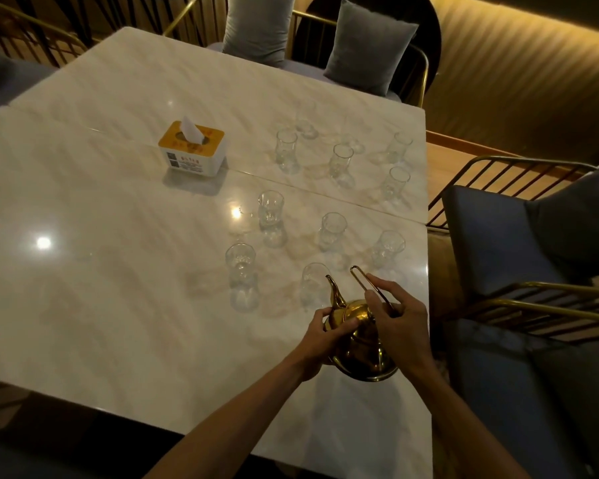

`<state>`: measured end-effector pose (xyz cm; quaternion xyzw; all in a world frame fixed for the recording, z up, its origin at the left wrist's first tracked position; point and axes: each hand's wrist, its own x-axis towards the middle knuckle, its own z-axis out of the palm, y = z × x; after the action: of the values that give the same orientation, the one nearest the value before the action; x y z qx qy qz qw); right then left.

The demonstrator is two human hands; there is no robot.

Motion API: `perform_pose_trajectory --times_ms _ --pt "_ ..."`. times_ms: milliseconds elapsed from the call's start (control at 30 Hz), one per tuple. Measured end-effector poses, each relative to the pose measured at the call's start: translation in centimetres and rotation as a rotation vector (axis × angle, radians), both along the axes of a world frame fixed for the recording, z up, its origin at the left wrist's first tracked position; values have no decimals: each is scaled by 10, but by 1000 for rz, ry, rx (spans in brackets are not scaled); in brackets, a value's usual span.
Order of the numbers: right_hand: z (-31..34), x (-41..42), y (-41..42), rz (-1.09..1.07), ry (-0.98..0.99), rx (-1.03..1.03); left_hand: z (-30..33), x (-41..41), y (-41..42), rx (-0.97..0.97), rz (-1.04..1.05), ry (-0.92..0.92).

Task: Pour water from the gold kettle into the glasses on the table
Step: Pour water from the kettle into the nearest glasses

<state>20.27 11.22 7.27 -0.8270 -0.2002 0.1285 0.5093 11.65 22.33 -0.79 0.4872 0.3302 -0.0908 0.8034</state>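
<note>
The gold kettle (362, 344) is tilted forward near the table's right front. Its spout (336, 292) points at the rim of the nearest clear glass (312, 283). My left hand (325, 337) holds the kettle's left side, thumb across the lid. My right hand (400, 319) grips the thin gold handle (367, 281). Several other clear glasses stand beyond, among them one at front left (241, 271) and one in the middle (332, 233). No stream of water can be made out.
The white marble table (101, 271) carries a tissue box (192, 148) with a yellow top at its centre. Blue-cushioned chairs with gold wire frames (519, 236) stand close on the right. Grey cushions (370, 46) sit on seats at the far side.
</note>
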Motion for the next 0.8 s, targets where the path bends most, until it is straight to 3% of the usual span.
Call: perform_pose_trajectory --times_ms 800 --pt "5 12 3 71 -1 -117 1 -1 -6 -95 -48 47"
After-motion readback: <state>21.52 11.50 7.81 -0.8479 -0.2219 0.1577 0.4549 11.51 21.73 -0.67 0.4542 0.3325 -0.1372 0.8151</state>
